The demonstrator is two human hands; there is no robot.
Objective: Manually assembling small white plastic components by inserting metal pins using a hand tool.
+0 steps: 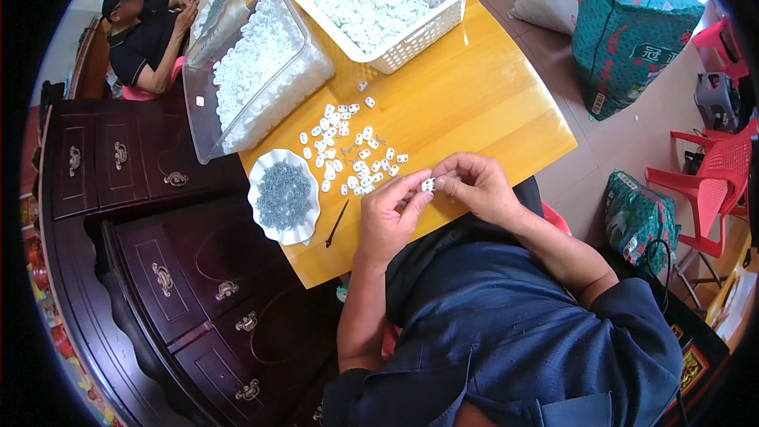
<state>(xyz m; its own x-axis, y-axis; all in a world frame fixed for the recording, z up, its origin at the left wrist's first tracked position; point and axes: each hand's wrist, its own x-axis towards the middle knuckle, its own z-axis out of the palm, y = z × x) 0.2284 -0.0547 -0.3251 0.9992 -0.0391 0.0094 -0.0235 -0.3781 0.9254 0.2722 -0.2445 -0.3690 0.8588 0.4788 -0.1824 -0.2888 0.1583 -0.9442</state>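
Over the table's near edge, my left hand (395,209) and my right hand (477,190) meet, fingertips pinched around one small white plastic piece (428,185). Its finer details are too small to make out. Just beyond my left hand lies a loose spread of similar white pieces (330,141), with a few tiny metal pins (348,153) among them. To the left stands a white scalloped dish (254,190) full of small grey metal parts (282,194). Between the dish and my left hand lies a thin black tool (337,224).
A clear plastic bin (312,77) and a white perforated basket (419,46), both heaped with small pieces, stand on the wooden table (498,103). Dark drawers (174,285) flank the left. Another person (142,39) sits beyond them. Green bags (624,39) and red chairs (715,174) are at the right.
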